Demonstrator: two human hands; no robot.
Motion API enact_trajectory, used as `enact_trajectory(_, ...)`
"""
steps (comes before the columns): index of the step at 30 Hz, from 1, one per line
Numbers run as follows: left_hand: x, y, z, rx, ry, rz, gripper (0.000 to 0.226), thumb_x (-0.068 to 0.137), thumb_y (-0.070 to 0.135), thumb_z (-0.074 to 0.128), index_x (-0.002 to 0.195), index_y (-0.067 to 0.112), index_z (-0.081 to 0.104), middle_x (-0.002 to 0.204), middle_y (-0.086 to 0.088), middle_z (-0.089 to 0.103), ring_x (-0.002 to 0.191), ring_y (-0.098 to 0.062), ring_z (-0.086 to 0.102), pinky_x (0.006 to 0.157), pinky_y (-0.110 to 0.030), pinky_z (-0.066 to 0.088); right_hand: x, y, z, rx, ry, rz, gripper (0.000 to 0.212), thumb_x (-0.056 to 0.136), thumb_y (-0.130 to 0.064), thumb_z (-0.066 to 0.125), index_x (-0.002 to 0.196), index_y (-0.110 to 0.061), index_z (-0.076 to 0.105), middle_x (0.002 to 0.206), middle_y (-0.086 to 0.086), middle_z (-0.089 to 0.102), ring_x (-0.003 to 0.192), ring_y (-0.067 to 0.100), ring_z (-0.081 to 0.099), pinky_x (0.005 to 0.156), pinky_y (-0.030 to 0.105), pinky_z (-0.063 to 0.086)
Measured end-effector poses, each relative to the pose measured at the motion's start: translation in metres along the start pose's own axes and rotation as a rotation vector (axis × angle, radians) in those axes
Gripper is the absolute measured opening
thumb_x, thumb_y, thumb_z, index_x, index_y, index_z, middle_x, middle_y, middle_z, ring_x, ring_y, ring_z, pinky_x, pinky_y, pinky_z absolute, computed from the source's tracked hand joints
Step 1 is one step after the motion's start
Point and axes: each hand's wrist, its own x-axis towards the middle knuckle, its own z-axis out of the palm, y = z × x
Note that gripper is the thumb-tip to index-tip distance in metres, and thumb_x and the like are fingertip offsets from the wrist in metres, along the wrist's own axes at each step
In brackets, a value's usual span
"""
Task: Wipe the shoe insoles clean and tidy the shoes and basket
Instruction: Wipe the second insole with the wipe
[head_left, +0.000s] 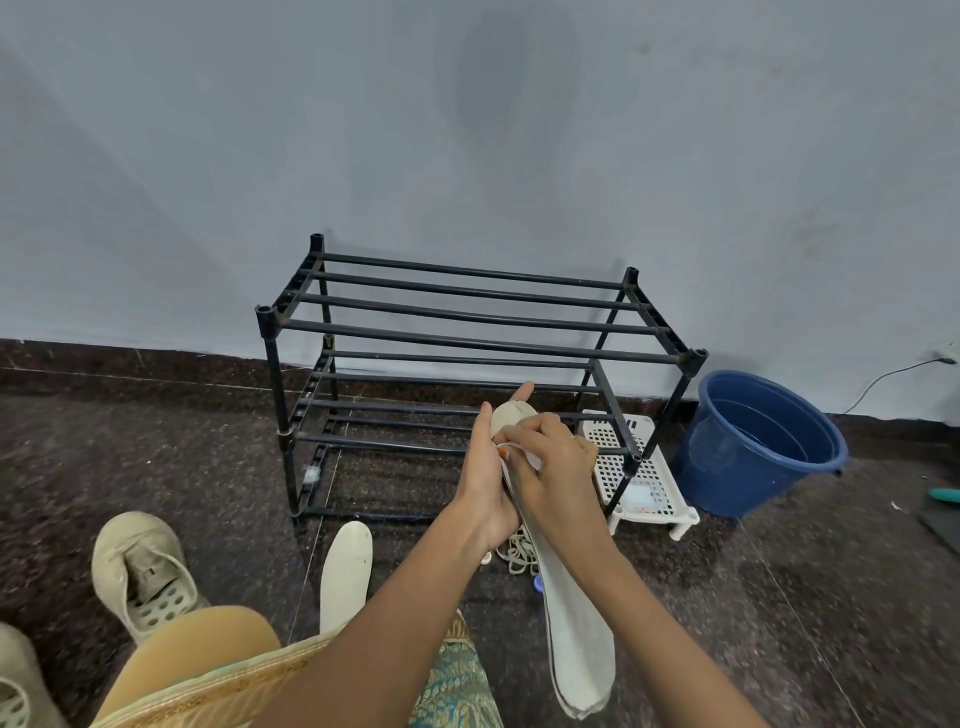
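Observation:
My left hand (485, 480) holds a beige insole (511, 414) upright in front of the shoe rack, thumb along its left edge and fingers behind it. My right hand (558, 467) grips a long white cloth (582, 639) and presses it against the insole's face; the rest of the cloth hangs down past my wrist. A second insole (347, 569) lies flat on the floor near my knee. One beige shoe (143, 571) stands at the left without its insole, and another shoe (15, 680) shows at the bottom left corner. The white plastic basket (662, 499) sits by the rack's right leg.
The black two-tier shoe rack (467, 332) stands against the wall with bare shelves. A blue bucket (763, 441) is to its right. Loose laces (519, 553) lie on the dark floor under my hands. A dark mat (940, 519) lies at the right edge.

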Motion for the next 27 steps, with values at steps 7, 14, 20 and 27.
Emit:
enact_trajectory(7, 0.0, -0.003, 0.001, 0.053, 0.008, 0.002, 0.047, 0.1, 0.049, 0.02, 0.126, 0.033, 0.056, 0.104, 0.0, 0.071, 0.088, -0.014, 0.07, 0.071, -0.027, 0.055, 0.007, -0.002, 0.006, 0.013, 0.133, 0.032, 0.017, 0.087, -0.014, 0.054, 0.093, -0.023, 0.067, 0.091, -0.013, 0.052, 0.091, 0.019, 0.045, 0.084, 0.021, 0.036)
enact_trajectory(14, -0.003, -0.004, 0.005, 0.069, 0.068, -0.032, 0.049, 0.097, 0.054, 0.031, 0.119, 0.024, 0.063, 0.101, -0.001, 0.072, 0.095, -0.014, 0.066, 0.074, -0.027, 0.053, 0.016, -0.005, 0.004, 0.007, 0.195, 0.083, 0.013, 0.09, -0.018, 0.054, 0.094, -0.022, 0.065, 0.095, -0.005, 0.054, 0.09, 0.025, 0.048, 0.083, -0.002, 0.013)
enact_trajectory(20, -0.008, -0.002, 0.007, 0.111, 0.059, -0.033, 0.06, 0.09, 0.065, 0.029, 0.113, 0.023, 0.065, 0.108, -0.004, 0.07, 0.103, -0.017, 0.064, 0.087, -0.03, 0.05, 0.019, -0.002, 0.005, 0.063, 0.219, 0.042, 0.014, 0.088, -0.012, 0.055, 0.093, -0.019, 0.066, 0.093, -0.003, 0.055, 0.087, 0.024, 0.054, 0.083, 0.026, 0.04)
enact_trajectory(27, -0.004, -0.004, 0.005, 0.075, 0.023, 0.034, 0.05, 0.094, 0.058, 0.025, 0.126, 0.032, 0.055, 0.122, -0.001, 0.063, 0.118, -0.02, 0.056, 0.1, -0.033, 0.043, 0.006, 0.0, 0.011, -0.054, 0.193, -0.016, 0.018, 0.087, -0.01, 0.054, 0.093, -0.02, 0.068, 0.091, -0.008, 0.054, 0.083, 0.016, 0.048, 0.075, 0.015, 0.031)
